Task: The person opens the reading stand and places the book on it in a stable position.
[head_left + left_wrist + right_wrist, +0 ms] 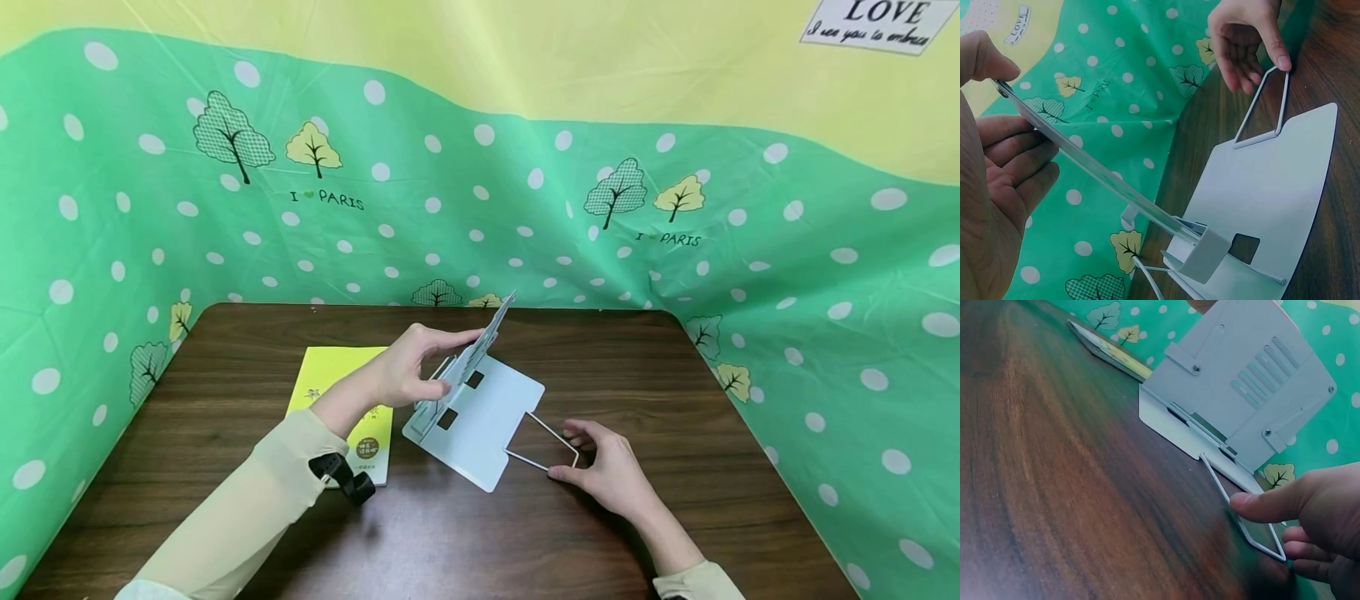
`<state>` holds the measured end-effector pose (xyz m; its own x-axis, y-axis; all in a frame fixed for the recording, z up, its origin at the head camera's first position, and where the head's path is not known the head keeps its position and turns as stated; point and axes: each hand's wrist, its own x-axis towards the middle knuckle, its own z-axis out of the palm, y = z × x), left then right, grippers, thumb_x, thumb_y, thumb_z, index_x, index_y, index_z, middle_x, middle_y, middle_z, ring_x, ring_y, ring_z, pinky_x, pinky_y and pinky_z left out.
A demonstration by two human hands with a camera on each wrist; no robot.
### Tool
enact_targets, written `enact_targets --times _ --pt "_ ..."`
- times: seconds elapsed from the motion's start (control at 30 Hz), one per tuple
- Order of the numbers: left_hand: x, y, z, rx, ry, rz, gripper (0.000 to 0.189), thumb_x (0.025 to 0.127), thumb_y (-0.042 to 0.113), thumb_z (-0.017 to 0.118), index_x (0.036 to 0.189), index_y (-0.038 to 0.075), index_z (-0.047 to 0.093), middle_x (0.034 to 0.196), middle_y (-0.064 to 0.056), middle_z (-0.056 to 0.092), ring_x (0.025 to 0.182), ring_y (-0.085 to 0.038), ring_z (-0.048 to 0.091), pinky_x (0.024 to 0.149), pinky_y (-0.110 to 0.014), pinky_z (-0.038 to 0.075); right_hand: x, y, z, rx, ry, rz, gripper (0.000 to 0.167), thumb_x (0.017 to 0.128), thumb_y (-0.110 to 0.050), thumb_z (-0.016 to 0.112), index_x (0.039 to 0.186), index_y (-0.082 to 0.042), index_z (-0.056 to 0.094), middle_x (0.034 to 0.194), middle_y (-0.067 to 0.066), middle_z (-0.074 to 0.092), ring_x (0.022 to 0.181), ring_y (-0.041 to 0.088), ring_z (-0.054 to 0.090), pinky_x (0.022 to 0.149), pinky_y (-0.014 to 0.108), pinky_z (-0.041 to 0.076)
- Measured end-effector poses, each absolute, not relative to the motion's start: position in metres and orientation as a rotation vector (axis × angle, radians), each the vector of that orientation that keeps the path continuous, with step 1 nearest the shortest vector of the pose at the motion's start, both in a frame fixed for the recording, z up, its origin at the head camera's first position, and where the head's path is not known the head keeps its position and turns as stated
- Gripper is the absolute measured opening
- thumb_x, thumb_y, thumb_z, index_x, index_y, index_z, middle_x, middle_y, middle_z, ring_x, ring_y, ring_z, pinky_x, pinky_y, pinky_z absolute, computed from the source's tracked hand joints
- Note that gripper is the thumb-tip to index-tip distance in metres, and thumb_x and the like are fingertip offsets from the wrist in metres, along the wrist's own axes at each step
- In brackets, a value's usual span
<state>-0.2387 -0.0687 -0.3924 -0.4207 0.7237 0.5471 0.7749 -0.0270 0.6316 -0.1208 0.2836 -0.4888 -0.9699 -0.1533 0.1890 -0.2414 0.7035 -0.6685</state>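
The table (480, 550) fills the lower part of the frame, with cloth (450, 229) behind it and along both sides. A base plate (498, 417) lies on the table near the middle, a tilted panel (474, 358) standing over its left side. The left hand (412, 367) grips the panel from the left. To the plate's right, a wire loop (551, 431) reaches the right hand (611, 468). Just left of the plate, a book (335, 371) lies beneath the left wrist.
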Motion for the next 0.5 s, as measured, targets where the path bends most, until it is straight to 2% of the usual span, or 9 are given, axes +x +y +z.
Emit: enact_targets --times 0.07,0.27,0.5 --pt "-0.239 -0.069 -0.393 -1.663 -2.154 -1.454 0.080 0.075 0.016 0.058 0.150 -0.010 0.051 0.139 -0.014 0.066 0.091 -0.028 0.064 0.089 -0.050 0.058 -0.123 0.283 -0.488 0.317 -2.814 1.107 0.073 0.067 -0.019 0.103 0.127 0.005 0.070 0.107 0.004 0.074 0.096 0.021 0.069 0.086 0.040 0.057" --pt "-0.237 -0.068 -0.392 -1.655 -2.178 -1.445 0.081 0.075 0.017 0.059 0.151 -0.011 0.050 0.134 -0.012 0.070 0.083 -0.028 0.060 0.076 -0.034 0.052 -0.130 0.282 -0.484 0.254 -2.907 1.143 0.072 0.065 -0.020 0.104 0.124 0.002 0.069 0.105 0.003 0.072 0.094 0.018 0.065 0.085 0.038 0.054" --pt "-0.237 -0.068 -0.393 -1.653 -2.174 -1.444 0.081 0.075 0.017 0.059 0.150 -0.011 0.050 0.134 -0.012 0.069 0.083 -0.028 0.059 0.076 -0.032 0.050 -0.137 0.281 -0.480 0.209 -2.987 1.190 0.073 0.064 -0.021 0.102 0.123 0.003 0.066 0.106 0.004 0.069 0.095 0.019 0.061 0.083 0.035 0.052"
